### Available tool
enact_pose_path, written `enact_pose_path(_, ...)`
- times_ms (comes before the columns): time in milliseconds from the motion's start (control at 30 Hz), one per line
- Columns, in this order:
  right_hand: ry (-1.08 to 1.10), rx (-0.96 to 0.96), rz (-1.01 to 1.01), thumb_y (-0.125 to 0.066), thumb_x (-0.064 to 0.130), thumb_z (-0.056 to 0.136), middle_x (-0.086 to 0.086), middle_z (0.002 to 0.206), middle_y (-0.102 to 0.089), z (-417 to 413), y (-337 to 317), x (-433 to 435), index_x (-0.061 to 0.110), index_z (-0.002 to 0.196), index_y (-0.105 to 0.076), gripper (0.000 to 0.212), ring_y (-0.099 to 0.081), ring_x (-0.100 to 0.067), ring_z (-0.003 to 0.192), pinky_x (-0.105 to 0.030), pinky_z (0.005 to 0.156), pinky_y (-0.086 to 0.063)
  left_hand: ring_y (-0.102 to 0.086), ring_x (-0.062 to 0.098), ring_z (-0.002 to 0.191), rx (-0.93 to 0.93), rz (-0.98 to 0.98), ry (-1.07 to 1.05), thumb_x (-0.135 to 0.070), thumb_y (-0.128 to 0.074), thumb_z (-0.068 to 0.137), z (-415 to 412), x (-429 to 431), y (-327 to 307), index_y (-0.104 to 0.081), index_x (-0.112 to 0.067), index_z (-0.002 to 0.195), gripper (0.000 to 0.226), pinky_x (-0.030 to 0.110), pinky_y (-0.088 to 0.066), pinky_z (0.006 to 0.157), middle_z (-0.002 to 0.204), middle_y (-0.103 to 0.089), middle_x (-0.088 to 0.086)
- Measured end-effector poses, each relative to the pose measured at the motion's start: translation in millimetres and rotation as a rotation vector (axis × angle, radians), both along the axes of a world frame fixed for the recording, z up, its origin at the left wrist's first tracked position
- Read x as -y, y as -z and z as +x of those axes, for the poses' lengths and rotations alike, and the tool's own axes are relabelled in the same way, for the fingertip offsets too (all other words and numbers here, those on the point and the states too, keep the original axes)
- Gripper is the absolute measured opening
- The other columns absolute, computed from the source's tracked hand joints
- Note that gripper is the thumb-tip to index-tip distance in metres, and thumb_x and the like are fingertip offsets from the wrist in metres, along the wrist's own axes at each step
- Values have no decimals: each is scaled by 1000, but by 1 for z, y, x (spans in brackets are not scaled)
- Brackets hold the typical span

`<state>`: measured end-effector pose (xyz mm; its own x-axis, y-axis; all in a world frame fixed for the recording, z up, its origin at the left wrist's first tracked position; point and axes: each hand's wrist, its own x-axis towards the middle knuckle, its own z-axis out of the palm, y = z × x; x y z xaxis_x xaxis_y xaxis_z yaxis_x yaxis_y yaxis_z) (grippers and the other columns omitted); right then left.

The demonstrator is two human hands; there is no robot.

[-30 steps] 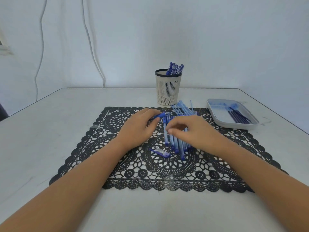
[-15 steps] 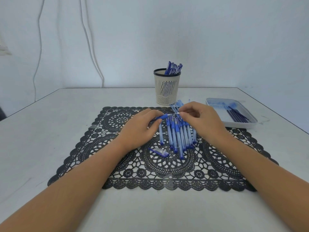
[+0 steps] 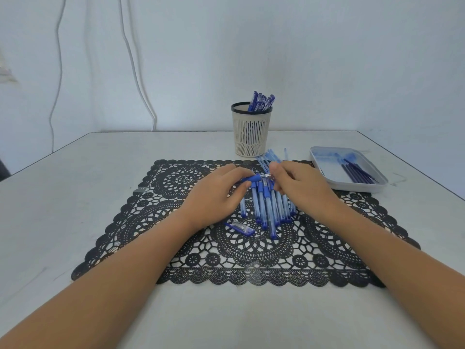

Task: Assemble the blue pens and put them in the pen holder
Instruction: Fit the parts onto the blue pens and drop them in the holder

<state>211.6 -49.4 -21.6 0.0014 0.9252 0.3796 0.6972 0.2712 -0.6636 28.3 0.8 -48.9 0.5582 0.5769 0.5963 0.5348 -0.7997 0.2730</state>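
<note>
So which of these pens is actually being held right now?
The crosswise pen, pinched at both ends just above the pile. It runs left to right, while the loose pens all lie lengthwise, side by side on the mat.

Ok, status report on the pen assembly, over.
Left hand grips a blue pen, right hand pinches its tip end. Pen pile under hands on mat; finished pens in pen holder. Loose cap near left wrist, not obstructing.

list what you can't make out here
Head view, held pen: the left hand and right hand hide its ends, so how far it is assembled is unclear.
Head view, pen holder: its wall hides most of its pens.
Head view, tray: pale parts too blurred.
</note>
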Motion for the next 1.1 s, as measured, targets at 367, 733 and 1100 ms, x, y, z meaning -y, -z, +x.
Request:
enact_pose_path(367, -132, 56, -18, -50, 28, 93, 5, 71, -57, 4, 1, 1, 23, 96, -52, 6, -45, 2, 53, -6, 55, -36, -54, 7, 87, -3, 4, -9, -39, -38, 91, -2, -1, 1, -59, -17, 115, 39, 33, -50, 74, 98, -62, -5)
enact_pose_path(733, -138, 57, -48, -48, 32, 94, -2, 73, -62, 3, -1, 4, 20, 90, -52, 14, -53, -13, 64, -21, 61, -42, -54, 9, 85, -9, 8, 8, -37, -39, 90, -1, 0, 0, -60, -16, 114, 38, 35, -50, 73, 94, -60, -5)
enact_pose_path(1100, -81, 99, -31, -39, 35, 97, -4, 71, -59, 1, -4, 4, 16, 76, -52, 31, -49, -11, 59, -20, 57, -38, -51, 5, 81, -28, 60, 42, -36, -40, 90, 0, 1, -1, -61, -14, 112, 37, 27, -48, 71, 90, -56, -8)
